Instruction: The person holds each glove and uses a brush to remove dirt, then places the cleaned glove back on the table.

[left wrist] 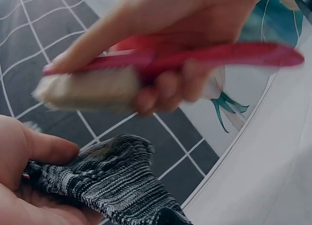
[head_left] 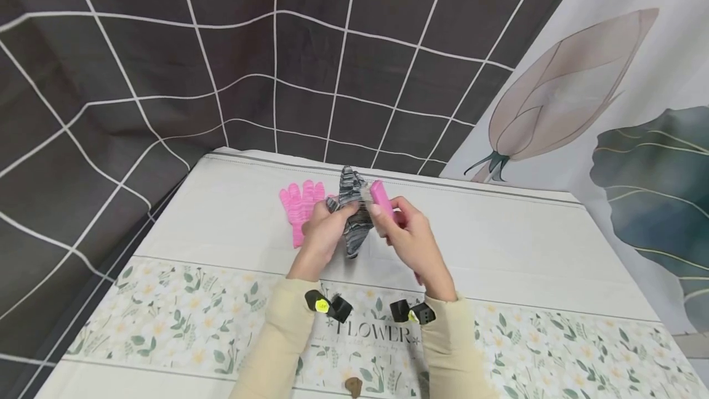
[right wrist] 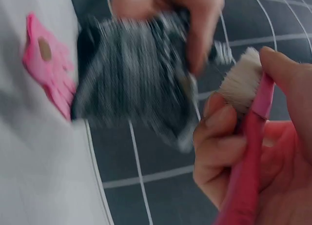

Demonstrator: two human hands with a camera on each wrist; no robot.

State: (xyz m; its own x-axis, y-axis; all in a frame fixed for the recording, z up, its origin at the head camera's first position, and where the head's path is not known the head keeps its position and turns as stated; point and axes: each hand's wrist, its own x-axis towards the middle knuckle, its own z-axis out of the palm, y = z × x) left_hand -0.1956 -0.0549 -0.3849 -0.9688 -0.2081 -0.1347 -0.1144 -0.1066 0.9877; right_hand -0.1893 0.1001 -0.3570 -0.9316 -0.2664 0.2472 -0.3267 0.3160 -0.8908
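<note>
Black-and-grey knit item (head_left: pixel 357 229) is held up over the table (head_left: pixel 509 233), between the two hands, near the far edge. Left hand (head_left: pixel 322 226): grip closed on the knit item, which is pinched between thumb and fingers, thumb laid on top. Right hand (head_left: pixel 414 239): grip closed on a pink brush (head_left: pixel 382 199); handle is wrapped by curled fingers, thumb is laid along the back of the brush head. Pale bristles (right wrist: pixel 242 81) are pointed toward the knit item; just apart from it, gap seen in both wrist views. Brush is motion-blurred in left wrist view, knit item in right wrist view. Faint brownish mark (left wrist: pixel 100 150) can be made out on the knit near the left thumb.

Pink glove (head_left: pixel 301 208) is laid flat on the table beside the left hand, on its outer side, fingers pointed at the far edge. Tan oval patch (right wrist: pixel 44 49) is seen on it from the right wrist. Small brown object (head_left: pixel 353 386) is placed at the near side, well apart from the knit item; can't be identified. Table cover is printed with a floral band and the word FLOWER (head_left: pixel 373 332). Table is backed by a dark curtain (head_left: pixel 221 66) with white grid lines, plus a pale one (head_left: pixel 554 79) with leaf prints to the right.
</note>
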